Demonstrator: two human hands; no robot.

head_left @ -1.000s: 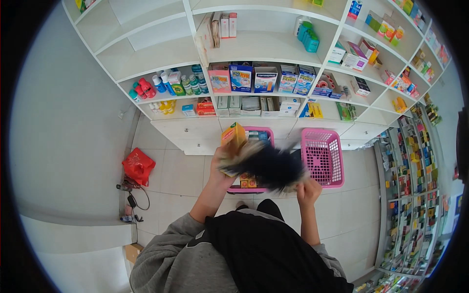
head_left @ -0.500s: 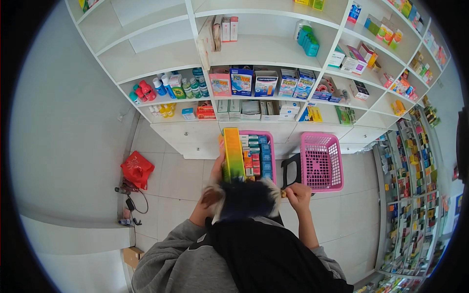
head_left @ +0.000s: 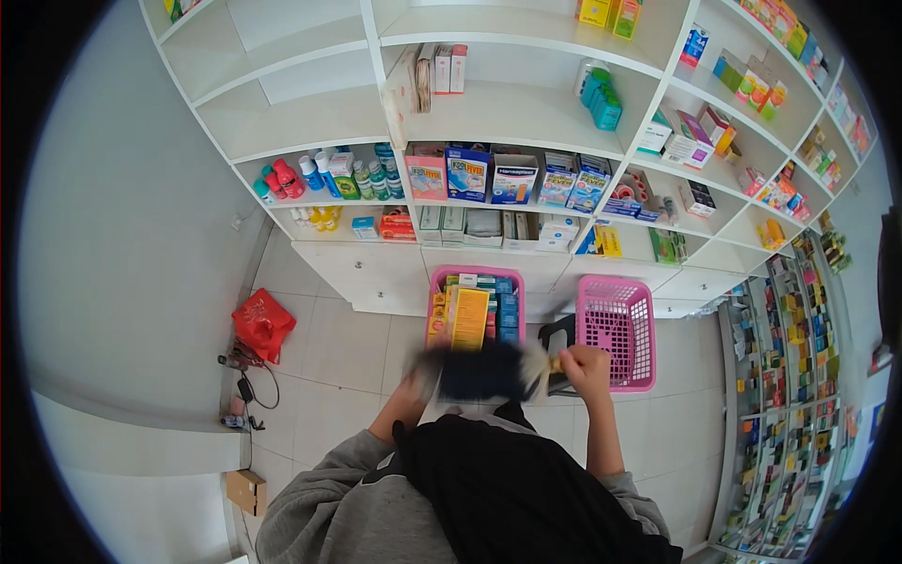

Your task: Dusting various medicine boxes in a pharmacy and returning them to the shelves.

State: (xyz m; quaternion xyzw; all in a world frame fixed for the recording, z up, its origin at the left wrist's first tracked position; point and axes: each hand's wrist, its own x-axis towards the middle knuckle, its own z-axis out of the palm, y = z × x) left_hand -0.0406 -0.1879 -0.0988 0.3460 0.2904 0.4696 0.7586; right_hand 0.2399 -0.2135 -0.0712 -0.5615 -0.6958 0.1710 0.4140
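My right hand (head_left: 586, 368) is closed round the yellowish handle of a fluffy duster (head_left: 481, 374), dark in the middle with pale tufts, smeared by motion. The duster lies across the near end of a long yellow box (head_left: 470, 320), whose printed broad face is turned up. My left hand (head_left: 406, 393) is at the duster's left end, its fingers blurred and mostly hidden; it appears to hold the box's near end. Behind the box, a pink basket (head_left: 520, 279) contains several small blue, green, yellow and white boxes.
To the right, a second pink basket (head_left: 643, 381) sits on a dark stool (head_left: 558, 331). White shelves (head_left: 498, 99) with medicine boxes and bottles rise ahead, above white drawers (head_left: 385, 268). A red bag (head_left: 263, 324) and cables (head_left: 256, 390) lie on the floor at left.
The yellow box has come nearer and turned, its broad yellow face replacing the yellow-green side. My left hand has drawn back toward me. My right hand and the duster have shifted slightly.
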